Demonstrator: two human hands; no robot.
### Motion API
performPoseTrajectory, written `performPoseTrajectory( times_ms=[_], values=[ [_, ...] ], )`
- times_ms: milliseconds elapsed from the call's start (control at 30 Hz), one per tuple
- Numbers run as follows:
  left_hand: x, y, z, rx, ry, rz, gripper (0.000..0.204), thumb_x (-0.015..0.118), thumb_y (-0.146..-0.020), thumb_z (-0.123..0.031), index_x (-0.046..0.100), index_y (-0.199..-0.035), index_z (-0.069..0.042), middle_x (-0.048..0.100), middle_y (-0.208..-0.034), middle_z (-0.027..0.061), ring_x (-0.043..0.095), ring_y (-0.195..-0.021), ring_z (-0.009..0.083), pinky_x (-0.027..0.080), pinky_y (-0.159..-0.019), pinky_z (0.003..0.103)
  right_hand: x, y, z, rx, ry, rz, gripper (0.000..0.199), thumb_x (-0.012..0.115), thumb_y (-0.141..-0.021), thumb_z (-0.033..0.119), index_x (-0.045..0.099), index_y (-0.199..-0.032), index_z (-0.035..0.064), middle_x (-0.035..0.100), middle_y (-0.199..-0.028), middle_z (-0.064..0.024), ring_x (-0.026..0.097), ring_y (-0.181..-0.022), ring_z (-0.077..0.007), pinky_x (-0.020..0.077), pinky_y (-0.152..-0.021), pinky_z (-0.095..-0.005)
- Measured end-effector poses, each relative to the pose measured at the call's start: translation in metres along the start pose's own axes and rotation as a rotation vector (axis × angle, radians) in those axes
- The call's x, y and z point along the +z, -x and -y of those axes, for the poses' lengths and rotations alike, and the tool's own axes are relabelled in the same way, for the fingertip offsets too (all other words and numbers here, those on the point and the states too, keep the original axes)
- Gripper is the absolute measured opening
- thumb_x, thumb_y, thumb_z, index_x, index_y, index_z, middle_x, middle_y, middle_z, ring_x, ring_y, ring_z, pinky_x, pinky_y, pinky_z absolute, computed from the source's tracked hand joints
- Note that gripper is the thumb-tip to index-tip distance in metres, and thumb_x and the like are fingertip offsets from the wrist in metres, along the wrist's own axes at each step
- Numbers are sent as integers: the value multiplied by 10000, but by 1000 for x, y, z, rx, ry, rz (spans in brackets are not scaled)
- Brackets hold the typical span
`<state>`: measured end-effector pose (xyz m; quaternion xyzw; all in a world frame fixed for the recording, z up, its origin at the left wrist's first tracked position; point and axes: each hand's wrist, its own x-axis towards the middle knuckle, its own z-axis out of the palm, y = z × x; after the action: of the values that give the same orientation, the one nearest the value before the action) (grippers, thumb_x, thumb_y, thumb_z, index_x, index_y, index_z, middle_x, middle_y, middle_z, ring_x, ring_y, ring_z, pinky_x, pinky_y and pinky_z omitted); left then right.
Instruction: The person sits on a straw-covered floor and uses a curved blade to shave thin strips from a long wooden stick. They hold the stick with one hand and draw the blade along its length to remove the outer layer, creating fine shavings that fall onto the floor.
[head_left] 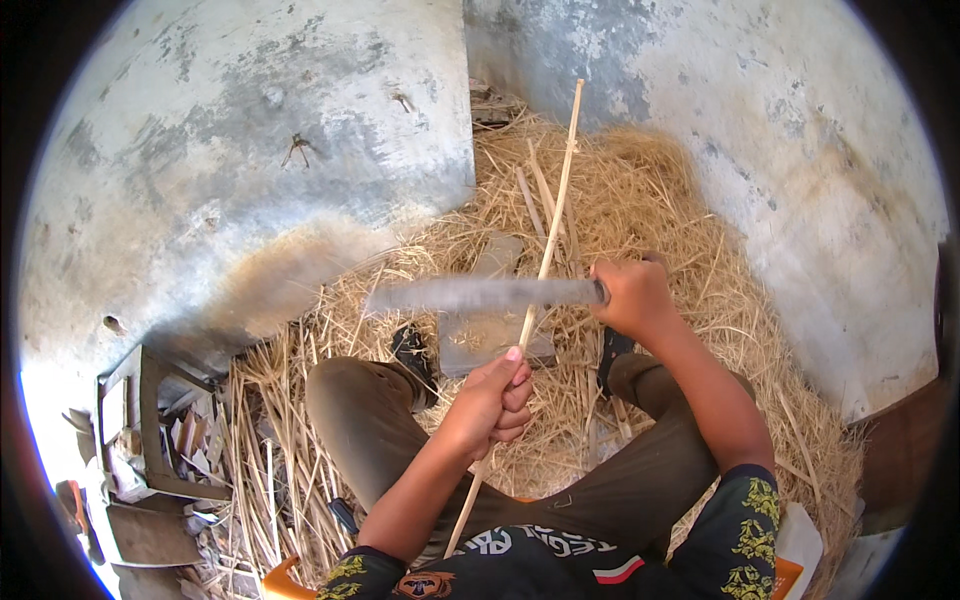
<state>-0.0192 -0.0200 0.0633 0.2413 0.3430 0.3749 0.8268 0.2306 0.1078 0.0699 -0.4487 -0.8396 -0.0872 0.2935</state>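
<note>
My left hand (495, 395) grips a long thin bamboo strip (553, 215) near its lower part; the strip runs from my lap up and away over the straw. My right hand (630, 295) holds the handle of a long flat blade (480, 294), which lies level and blurred, pointing left and crossing the strip just above my left hand. Under the crossing sits a flat wooden block (480, 340) between my knees. More loose strips (535, 195) lie on the straw beyond it.
Pale shavings and straw (660, 200) cover the ground in a corner of stained concrete walls (250, 150). A wooden frame with scraps (150, 430) stands at the lower left. I sit on an orange seat (285, 580).
</note>
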Motion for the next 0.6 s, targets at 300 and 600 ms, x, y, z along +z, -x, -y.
performPoseTrajectory(
  times_ms=[300, 600],
  values=[
    [7, -3, 7, -42, -18, 24, 371, 384, -1099, -443, 387, -846, -172, 253, -595, -70, 172, -431, 40, 118, -379, 240, -2, 0, -15, 229, 154, 52, 143, 711, -782, 211, 693, -797, 70, 655, -639, -127, 662, -590, -324, 524, -587, -432],
    [17, 1, 20, -95, -84, 67, 378, 407, -1089, -460, 384, -856, -163, 260, -597, -59, 182, -438, 54, 141, -377, 247, -6, -13, -79, 576, 102, 2, 180, 689, -827, 214, 714, -788, 40, 679, -685, -171, 668, -610, -339, 539, -611, -456]
  ],
)
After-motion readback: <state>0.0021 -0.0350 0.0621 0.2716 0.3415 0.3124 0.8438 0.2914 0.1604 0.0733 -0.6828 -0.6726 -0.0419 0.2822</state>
